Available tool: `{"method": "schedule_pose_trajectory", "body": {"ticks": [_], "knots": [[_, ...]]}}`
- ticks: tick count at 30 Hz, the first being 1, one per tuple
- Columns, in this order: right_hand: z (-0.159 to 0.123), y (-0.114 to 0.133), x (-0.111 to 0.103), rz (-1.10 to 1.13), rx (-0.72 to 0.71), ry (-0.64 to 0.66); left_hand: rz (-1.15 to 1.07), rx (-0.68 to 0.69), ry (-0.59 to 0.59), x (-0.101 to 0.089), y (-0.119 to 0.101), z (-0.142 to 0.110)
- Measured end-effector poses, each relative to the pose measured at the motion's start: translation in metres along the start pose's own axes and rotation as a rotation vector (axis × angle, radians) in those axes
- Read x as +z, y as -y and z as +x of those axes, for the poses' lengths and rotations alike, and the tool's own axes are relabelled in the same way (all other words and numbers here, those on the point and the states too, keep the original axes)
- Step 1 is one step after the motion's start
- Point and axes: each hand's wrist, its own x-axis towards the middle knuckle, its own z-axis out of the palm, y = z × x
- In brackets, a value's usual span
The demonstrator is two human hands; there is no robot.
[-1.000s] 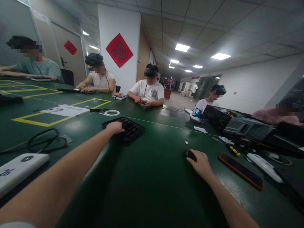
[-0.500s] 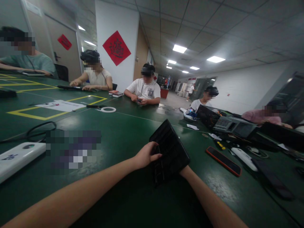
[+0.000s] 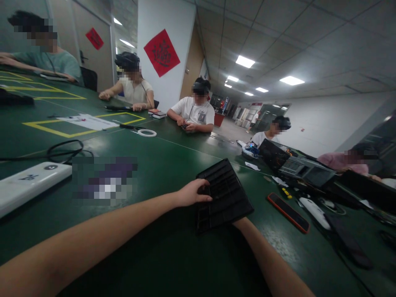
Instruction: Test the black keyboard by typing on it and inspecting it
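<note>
At the near middle of the surface [image 3: 173, 154], the black compartmented tray [image 3: 225, 198] now stands tilted, no longer flat farther left, apparently positioned for handling. The left hand [image 3: 194, 193] grips its left edge; the right hand, behind it, is hidden, grip indeterminable.

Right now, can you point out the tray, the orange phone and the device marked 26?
Tray [image 3: 228, 195]: head view, middle of its gridded face.
Orange phone [image 3: 288, 211]: head view, middle of its dark face.
Device marked 26 [image 3: 34, 185]: head view, its white upper surface.
</note>
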Motion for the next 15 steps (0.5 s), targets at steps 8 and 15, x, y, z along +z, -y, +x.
{"method": "schedule_pose_trajectory", "body": {"ticks": [8,15], "knots": [[0.002,-0.007,0.003,-0.052,0.070,-0.034,-0.557,-0.563,-0.195,-0.010,0.000,0.009],[-0.004,-0.012,0.004,-0.041,0.006,0.005,-0.752,-0.667,-0.256,-0.020,0.000,0.012]]}}
